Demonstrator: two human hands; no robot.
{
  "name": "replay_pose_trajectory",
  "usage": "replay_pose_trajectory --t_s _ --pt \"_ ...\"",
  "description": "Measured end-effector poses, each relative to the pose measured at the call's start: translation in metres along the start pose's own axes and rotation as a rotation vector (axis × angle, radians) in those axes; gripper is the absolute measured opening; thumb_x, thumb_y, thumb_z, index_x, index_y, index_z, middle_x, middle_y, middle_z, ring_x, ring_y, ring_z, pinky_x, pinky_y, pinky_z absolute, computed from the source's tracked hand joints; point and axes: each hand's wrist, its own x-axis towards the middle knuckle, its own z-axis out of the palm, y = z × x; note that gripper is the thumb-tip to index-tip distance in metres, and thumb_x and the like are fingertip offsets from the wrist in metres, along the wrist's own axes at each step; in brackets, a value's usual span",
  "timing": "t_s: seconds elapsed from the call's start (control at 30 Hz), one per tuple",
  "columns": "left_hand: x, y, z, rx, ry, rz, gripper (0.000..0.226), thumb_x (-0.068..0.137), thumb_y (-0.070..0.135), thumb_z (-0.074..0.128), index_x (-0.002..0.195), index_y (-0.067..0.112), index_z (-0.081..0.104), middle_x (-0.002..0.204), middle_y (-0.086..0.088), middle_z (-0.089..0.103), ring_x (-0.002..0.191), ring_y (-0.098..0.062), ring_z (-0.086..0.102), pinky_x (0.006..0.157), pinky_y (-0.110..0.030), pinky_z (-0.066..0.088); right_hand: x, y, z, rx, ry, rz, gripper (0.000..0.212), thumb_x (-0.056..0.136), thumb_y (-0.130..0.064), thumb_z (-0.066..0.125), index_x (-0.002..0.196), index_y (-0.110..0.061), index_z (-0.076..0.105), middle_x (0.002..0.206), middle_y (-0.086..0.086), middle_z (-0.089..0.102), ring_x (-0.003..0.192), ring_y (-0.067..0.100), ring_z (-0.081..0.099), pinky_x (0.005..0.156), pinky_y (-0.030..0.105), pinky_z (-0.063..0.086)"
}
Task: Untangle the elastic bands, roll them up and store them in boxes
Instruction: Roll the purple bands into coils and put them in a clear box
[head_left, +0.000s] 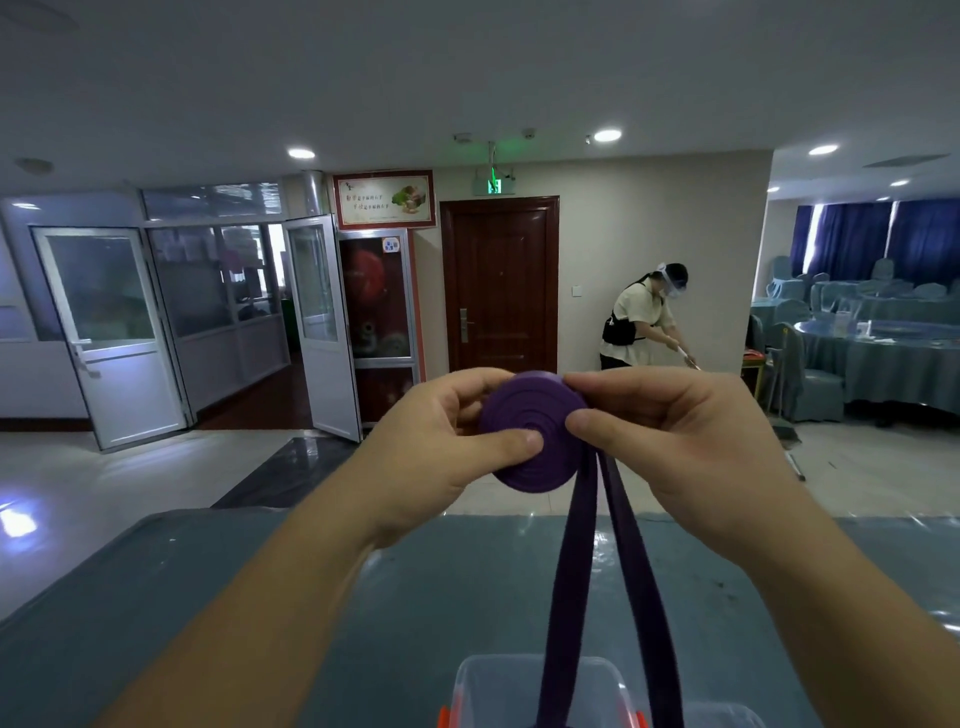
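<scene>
A purple elastic band (524, 415) is wound into a flat spiral coil held up in front of me at chest height. My left hand (441, 447) grips the coil's left side, thumb pressed on its face. My right hand (675, 441) pinches the coil's right edge. Two loose strands of the band (613, 597) hang straight down from the coil into a clear plastic box (478, 686) with orange latches at the bottom edge of the view.
The box stands on a table with a blue-grey cloth (260, 597). Beyond it lies a tiled floor, a dark wooden door (501, 286) and glass doors at the left. A person (644, 322) sweeps at the right, near covered round tables and chairs (872, 353).
</scene>
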Motion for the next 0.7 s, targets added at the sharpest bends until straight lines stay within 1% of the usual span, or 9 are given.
replay_pose_trajectory --t_s 0.07,0.13,0.23,0.33,0.4,0.47,0.57,0.6,0.7 --pt "0.0 0.002 -0.002 0.032 0.007 0.024 0.042 0.077 0.018 0.082 0.118 0.021 0.072 0.107 -0.004 0.08 0.101 -0.022 0.077 0.092 -0.038 0.062 -0.001 0.0 0.002 0.009 0.024 -0.015 0.03 0.074 -0.019 0.079 0.103 -0.026 0.079 0.097 -0.007 0.082 0.095 0.012 0.078 0.085 0.022 0.061" --pt "0.0 0.0 0.0 -0.037 0.076 0.054 0.045 0.072 0.024 0.081 0.116 0.019 0.073 0.106 -0.007 0.08 0.1 -0.023 0.077 0.091 -0.036 0.062 0.0 0.001 0.004 0.075 0.084 -0.031 0.032 0.071 -0.023 0.078 0.103 -0.025 0.078 0.097 -0.004 0.082 0.095 0.015 0.079 0.084 0.023 0.061" --pt "0.001 -0.006 0.006 -0.147 0.14 0.05 0.047 0.073 0.023 0.082 0.118 0.016 0.071 0.108 -0.009 0.079 0.103 -0.026 0.076 0.089 -0.036 0.061 0.002 0.002 0.005 0.127 0.081 -0.019 0.031 0.072 -0.017 0.077 0.103 -0.024 0.078 0.097 -0.002 0.082 0.094 0.016 0.079 0.084 0.024 0.062" --pt "0.001 -0.004 0.002 -0.049 0.071 0.026 0.048 0.079 0.013 0.082 0.125 0.018 0.069 0.11 -0.004 0.079 0.103 -0.022 0.076 0.09 -0.035 0.062 0.003 0.003 0.001 0.045 0.037 0.019 0.029 0.079 -0.007 0.079 0.102 -0.024 0.079 0.096 -0.003 0.082 0.094 0.015 0.079 0.087 0.027 0.062" --pt "0.002 0.0 -0.002 -0.005 0.042 0.028 0.046 0.078 0.014 0.083 0.123 0.019 0.071 0.108 -0.003 0.08 0.102 -0.019 0.076 0.09 -0.034 0.061 0.003 0.003 0.002 0.027 0.036 0.011 0.028 0.077 -0.013 0.08 0.102 -0.025 0.079 0.097 -0.004 0.082 0.094 0.015 0.079 0.087 0.028 0.062" --pt "0.002 -0.001 0.001 -0.059 0.087 0.061 0.049 0.072 0.023 0.084 0.119 0.019 0.073 0.107 -0.005 0.08 0.103 -0.022 0.076 0.09 -0.035 0.062 0.003 0.004 0.004 0.109 0.078 -0.005 0.032 0.072 -0.018 0.079 0.104 -0.023 0.078 0.098 -0.002 0.082 0.094 0.016 0.079 0.084 0.026 0.062" --pt "0.004 -0.005 0.008 -0.168 0.183 0.072 0.049 0.067 0.025 0.083 0.115 0.019 0.073 0.106 -0.006 0.08 0.102 -0.024 0.076 0.088 -0.036 0.062 0.004 0.005 0.005 0.199 0.093 -0.001 0.036 0.072 -0.013 0.076 0.107 -0.018 0.077 0.099 0.0 0.082 0.094 0.017 0.079 0.079 0.022 0.061" --pt "0.004 -0.006 0.007 -0.134 0.179 0.072 0.05 0.068 0.026 0.083 0.116 0.02 0.071 0.107 -0.005 0.08 0.102 -0.024 0.076 0.09 -0.038 0.062 0.004 0.006 0.004 0.184 0.084 0.004 0.035 0.073 -0.013 0.076 0.108 -0.018 0.077 0.099 0.0 0.082 0.094 0.016 0.079 0.08 0.023 0.061" --pt "0.004 -0.003 0.001 -0.042 0.058 0.037 0.056 0.072 0.024 0.082 0.126 0.018 0.068 0.112 -0.005 0.079 0.105 -0.022 0.076 0.092 -0.037 0.061 0.005 0.008 0.001 0.083 0.052 0.02 0.031 0.078 -0.009 0.077 0.106 -0.02 0.078 0.097 -0.003 0.082 0.094 0.014 0.079 0.086 0.023 0.061"
